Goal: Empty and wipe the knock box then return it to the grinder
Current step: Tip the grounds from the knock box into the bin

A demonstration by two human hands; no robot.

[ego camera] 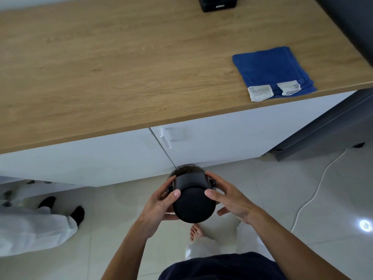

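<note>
- I see the knock box [192, 201], a black round container, held in the air below the counter's [121, 67] front edge and above the tiled floor [302, 199], tipped so its flat base faces me and its open mouth points away toward the cabinet fronts.
- A dark brownish lining or contents shows at the far rim of the knock box; I cannot tell which.
- My left hand [159, 201] is curled around the left side of the knock box, thumb on the base edge and fingers wrapped underneath.
- My right hand [226, 196] grips the right side of the knock box, thumb pressed at the base rim, fingers spread over the far wall, the lower fingers hanging loose.
- A small black knob sticks out on each side of the knock box, near the hands.
- Beyond the knock box, the white cabinet doors [222, 134] sit under the counter, one with a white handle.
- Up on the counter, to the right of the knock box, lies a folded blue towel [272, 69] with white labels at its near edge.
- Far past the knock box, at the counter's back, stands a black box-shaped item [217, 4], cut off by the frame.
- Left of the knock box, on the floor, another person's feet in black socks [77, 214] and white trousers show.
</note>
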